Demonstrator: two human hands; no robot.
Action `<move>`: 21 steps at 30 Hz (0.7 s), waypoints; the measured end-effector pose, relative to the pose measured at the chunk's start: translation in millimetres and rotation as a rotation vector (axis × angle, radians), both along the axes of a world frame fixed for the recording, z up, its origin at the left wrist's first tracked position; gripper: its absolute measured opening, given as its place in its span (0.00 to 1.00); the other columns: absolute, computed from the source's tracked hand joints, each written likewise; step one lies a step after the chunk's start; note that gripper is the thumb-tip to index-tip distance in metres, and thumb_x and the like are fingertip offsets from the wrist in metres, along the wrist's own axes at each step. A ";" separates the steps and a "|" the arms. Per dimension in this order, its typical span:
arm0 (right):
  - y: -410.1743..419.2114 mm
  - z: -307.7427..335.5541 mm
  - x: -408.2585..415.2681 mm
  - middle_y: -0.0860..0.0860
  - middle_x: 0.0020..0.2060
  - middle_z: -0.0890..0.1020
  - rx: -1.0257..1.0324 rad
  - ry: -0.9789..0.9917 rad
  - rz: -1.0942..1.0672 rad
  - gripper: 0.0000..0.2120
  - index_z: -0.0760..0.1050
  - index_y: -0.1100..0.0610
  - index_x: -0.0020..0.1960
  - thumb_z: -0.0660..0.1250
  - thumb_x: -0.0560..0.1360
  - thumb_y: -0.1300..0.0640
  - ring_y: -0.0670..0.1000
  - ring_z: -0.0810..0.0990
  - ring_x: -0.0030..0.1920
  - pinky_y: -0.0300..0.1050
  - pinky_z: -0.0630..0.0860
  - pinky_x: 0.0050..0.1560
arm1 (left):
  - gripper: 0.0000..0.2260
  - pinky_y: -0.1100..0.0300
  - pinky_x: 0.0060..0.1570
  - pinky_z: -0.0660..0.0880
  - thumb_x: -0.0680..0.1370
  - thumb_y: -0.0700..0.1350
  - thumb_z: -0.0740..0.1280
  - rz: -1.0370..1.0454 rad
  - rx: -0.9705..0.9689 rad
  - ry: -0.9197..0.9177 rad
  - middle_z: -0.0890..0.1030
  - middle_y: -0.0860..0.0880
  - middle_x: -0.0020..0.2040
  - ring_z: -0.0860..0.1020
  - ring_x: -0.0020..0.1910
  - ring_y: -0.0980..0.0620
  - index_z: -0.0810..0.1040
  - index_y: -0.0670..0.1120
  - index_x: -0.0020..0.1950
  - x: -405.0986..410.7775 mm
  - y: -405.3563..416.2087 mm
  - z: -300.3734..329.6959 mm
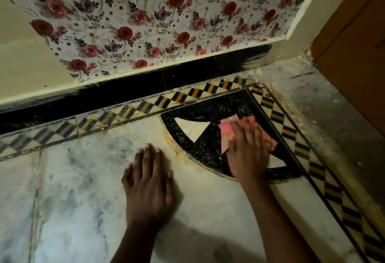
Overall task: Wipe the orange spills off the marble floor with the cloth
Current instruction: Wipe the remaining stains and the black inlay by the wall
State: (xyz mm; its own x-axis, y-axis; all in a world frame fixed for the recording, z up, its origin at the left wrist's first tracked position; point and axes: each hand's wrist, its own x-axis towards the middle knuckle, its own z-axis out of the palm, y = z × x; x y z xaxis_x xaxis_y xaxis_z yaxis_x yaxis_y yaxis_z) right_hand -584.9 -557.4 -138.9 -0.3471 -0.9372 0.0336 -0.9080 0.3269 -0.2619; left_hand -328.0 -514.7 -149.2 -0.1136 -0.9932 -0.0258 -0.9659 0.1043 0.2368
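The right hand (pixel 249 148) is pressed flat on a pink cloth (pixel 226 130), fingers together and stretched over it (not curled into a grip; the cloth is pinned under the palm and fingers). Cloth edges are seen sticking out past the fingertips and on the left side of the hand. The cloth lies on the black speckled corner inlay (pixel 208 148) of the marble floor (pixel 83 179), near the corner where the patterned borders meet.

The left hand (pixel 149 181) is laid flat on the pale marble, fingers slightly spread, nothing held, just left of the inlay.

An orange spill line (pixel 179 149) is seen along the curved outer edge of the inlay, between the two hands. More orange-brown staining is visible along the checkered border strip (pixel 170 98) beside the wall.

A black skirting (pixel 145 83) runs under the floral wall covering (pixel 145 17). A wooden door (pixel 358 54) stands at right, with a dusty grey threshold (pixel 312 100) in front of it.
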 end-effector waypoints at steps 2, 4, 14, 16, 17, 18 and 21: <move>-31.9 2.2 15.0 0.47 0.86 0.55 0.042 -0.109 -0.042 0.27 0.58 0.46 0.85 0.51 0.87 0.47 0.55 0.49 0.86 0.62 0.48 0.82 | 0.31 0.45 0.82 0.46 0.85 0.59 0.46 0.001 -0.009 0.009 0.48 0.47 0.87 0.46 0.86 0.48 0.54 0.48 0.86 -0.9 0.7 0.2; -37.6 4.1 43.3 0.47 0.86 0.58 -0.001 -0.184 0.115 0.27 0.60 0.47 0.85 0.58 0.87 0.53 0.54 0.50 0.86 0.62 0.49 0.84 | 0.31 0.45 0.81 0.47 0.85 0.59 0.47 0.011 -0.005 0.015 0.50 0.47 0.87 0.47 0.86 0.47 0.56 0.48 0.86 -0.6 1.4 1.6; 63.4 -7.7 20.0 0.52 0.80 0.70 -0.144 -0.032 -0.046 0.27 0.72 0.51 0.79 0.55 0.81 0.52 0.59 0.66 0.82 0.65 0.63 0.77 | 0.33 0.44 0.82 0.45 0.83 0.61 0.43 -0.012 0.008 0.045 0.47 0.46 0.87 0.46 0.86 0.46 0.52 0.48 0.87 -0.5 2.4 8.6; 29.4 -3.4 37.1 0.50 0.83 0.66 -0.096 -0.081 -0.090 0.27 0.68 0.48 0.81 0.60 0.83 0.55 0.57 0.58 0.85 0.62 0.56 0.79 | 0.34 0.45 0.82 0.43 0.83 0.61 0.44 -0.020 0.016 0.054 0.46 0.46 0.87 0.45 0.86 0.46 0.51 0.48 0.87 0.0 3.2 10.5; 22.8 -2.6 49.7 0.48 0.84 0.64 -0.074 -0.101 -0.026 0.28 0.66 0.47 0.82 0.61 0.83 0.56 0.55 0.55 0.85 0.59 0.53 0.80 | 0.34 0.46 0.82 0.43 0.82 0.61 0.44 -0.015 0.016 0.052 0.46 0.46 0.87 0.45 0.86 0.46 0.50 0.48 0.87 0.0 3.4 11.5; 24.5 -3.1 61.4 0.47 0.84 0.64 -0.073 -0.109 0.068 0.28 0.65 0.46 0.82 0.61 0.83 0.58 0.54 0.55 0.85 0.57 0.54 0.80 | 0.34 0.46 0.82 0.43 0.82 0.61 0.44 -0.009 0.015 0.057 0.46 0.46 0.87 0.45 0.86 0.46 0.51 0.48 0.87 0.0 3.4 11.7; 83.1 -4.6 73.0 0.49 0.78 0.74 -0.151 -0.157 0.278 0.28 0.75 0.50 0.76 0.59 0.78 0.61 0.54 0.67 0.81 0.57 0.63 0.77 | 0.34 0.44 0.82 0.47 0.82 0.60 0.46 -0.008 -0.006 0.071 0.51 0.45 0.87 0.49 0.86 0.43 0.55 0.47 0.86 -0.9 6.9 15.3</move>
